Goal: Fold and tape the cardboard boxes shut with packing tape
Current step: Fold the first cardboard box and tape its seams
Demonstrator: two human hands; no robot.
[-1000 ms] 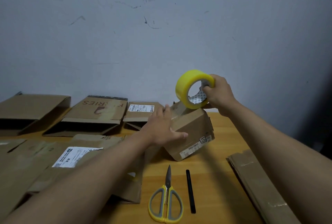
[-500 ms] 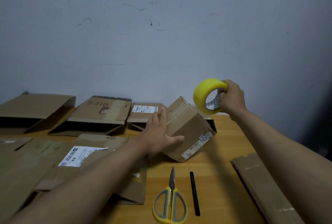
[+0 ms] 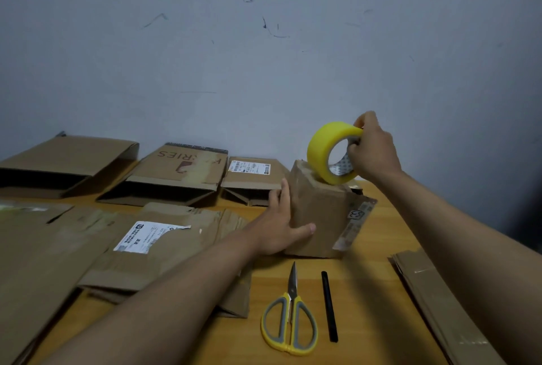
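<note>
A small brown cardboard box (image 3: 322, 215) stands on the wooden table (image 3: 372, 300) near the wall, with a printed strip down its right edge. My left hand (image 3: 281, 227) presses flat against its left side, fingers straight, thumb on the front face. My right hand (image 3: 371, 149) grips a yellow roll of packing tape (image 3: 322, 150), fingers through the core. The roll's lower edge sits on the box's top. No loose tape strip is visible.
Yellow-handled scissors (image 3: 290, 323) and a black pen (image 3: 329, 306) lie in front of the box. Flattened boxes (image 3: 181, 171) line the wall at left, more flat cardboard (image 3: 140, 247) covers the left of the table, and a folded piece (image 3: 440, 303) lies at right.
The box has been turned more upright under my left hand. My right hand brought the tape roll back left and down onto the box's top.
</note>
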